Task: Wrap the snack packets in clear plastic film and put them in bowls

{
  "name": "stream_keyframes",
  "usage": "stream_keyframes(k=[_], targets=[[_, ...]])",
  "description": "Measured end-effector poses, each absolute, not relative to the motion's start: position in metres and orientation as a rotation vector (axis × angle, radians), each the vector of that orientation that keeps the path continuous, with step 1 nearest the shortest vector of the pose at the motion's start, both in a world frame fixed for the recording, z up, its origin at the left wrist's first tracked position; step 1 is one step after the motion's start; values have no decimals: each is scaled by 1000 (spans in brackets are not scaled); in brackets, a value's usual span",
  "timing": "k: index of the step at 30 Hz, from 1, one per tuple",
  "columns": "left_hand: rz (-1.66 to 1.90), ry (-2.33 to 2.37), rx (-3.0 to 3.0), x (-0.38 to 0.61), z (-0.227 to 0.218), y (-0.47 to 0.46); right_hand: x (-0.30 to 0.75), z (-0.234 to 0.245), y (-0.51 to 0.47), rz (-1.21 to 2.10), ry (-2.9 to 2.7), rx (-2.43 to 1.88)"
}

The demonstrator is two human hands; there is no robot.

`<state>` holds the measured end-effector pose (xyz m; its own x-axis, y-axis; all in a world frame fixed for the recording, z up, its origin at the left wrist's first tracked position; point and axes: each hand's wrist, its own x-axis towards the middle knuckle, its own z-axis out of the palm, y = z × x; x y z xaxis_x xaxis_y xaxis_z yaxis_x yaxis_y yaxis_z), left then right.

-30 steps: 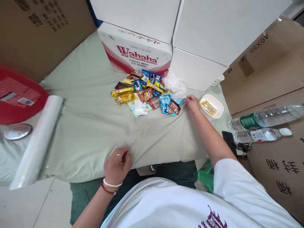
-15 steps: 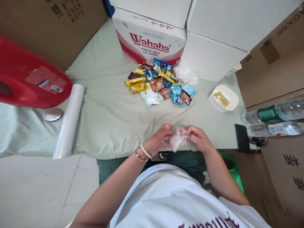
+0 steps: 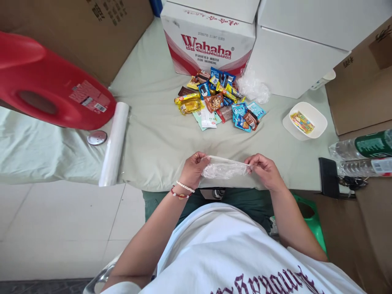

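Between my two hands, a clear plastic bag point(image 3: 225, 168) is stretched wide above the near edge of the green cloth point(image 3: 159, 139). My left hand point(image 3: 193, 168) pinches its left end and my right hand point(image 3: 266, 169) pinches its right end. Beyond them lies a pile of snack packets point(image 3: 219, 102). A crumpled heap of clear plastic bags point(image 3: 253, 87) rests just right of the pile. A white dish point(image 3: 306, 121) farther right holds one colourful packet.
A Wahaha box point(image 3: 211, 45) and white boxes point(image 3: 297, 53) stand at the back. A red stool point(image 3: 45, 85), a metal lid point(image 3: 96, 137) and a plastic-film roll point(image 3: 114, 143) are on the left. Water bottles point(image 3: 364, 147), a black phone point(image 3: 328, 177) and cardboard boxes lie right.
My right hand came back from the snack pile with a clear plastic bag, my left hand joined it, and both have pulled the bag out wide. The camera shifted left.
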<state>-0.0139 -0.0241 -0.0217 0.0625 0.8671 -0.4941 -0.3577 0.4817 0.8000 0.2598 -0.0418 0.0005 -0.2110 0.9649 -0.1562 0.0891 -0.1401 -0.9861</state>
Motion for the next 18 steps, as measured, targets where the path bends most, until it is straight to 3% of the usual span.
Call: stream_keyframes(k=[5,9,12,18], targets=[[1057,1245,820,-7,-18,-26,271,10,-35,1278,-1506,-1446],[928,1155,916,11,-11,-30,250,23,-26,1100,-1753,-1341],[944,1031,826,19,-9,-33,225,18,-22,1193,-1868,-1253],[849,821,613,4,-12,-42,212,-7,-20,1405,-1365,-1372]])
